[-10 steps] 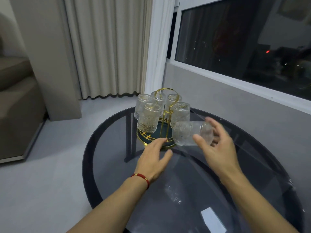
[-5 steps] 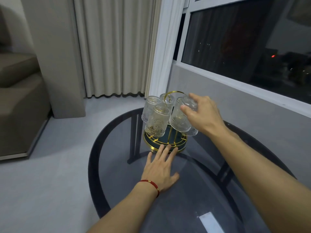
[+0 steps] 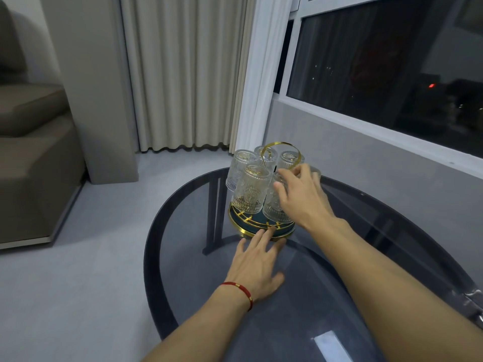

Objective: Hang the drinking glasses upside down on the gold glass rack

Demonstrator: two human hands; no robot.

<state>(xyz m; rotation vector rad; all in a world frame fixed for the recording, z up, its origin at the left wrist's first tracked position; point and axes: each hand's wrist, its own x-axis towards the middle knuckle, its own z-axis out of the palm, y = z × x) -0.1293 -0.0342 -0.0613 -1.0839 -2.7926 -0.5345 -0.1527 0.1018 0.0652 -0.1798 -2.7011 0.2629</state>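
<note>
Seating the last glass on the rack

Left hand [image 3: 257, 267] flat on table [image 3: 183, 257], fingers spread, tips touching rack [image 3: 261, 227] base, up from half a second ago; right hand [image 3: 300, 197] closed round an inverted glass [image 3: 274, 207], now lower on its peg beside four others; next: release gently, checking it hangs true

Ribbed clear drinking glasses [image 3: 251, 189] hang upside down, clustered around the gold glass rack [image 3: 262, 226], whose loop handle rises above them and whose round dark-centred base sits at the far side
</note>
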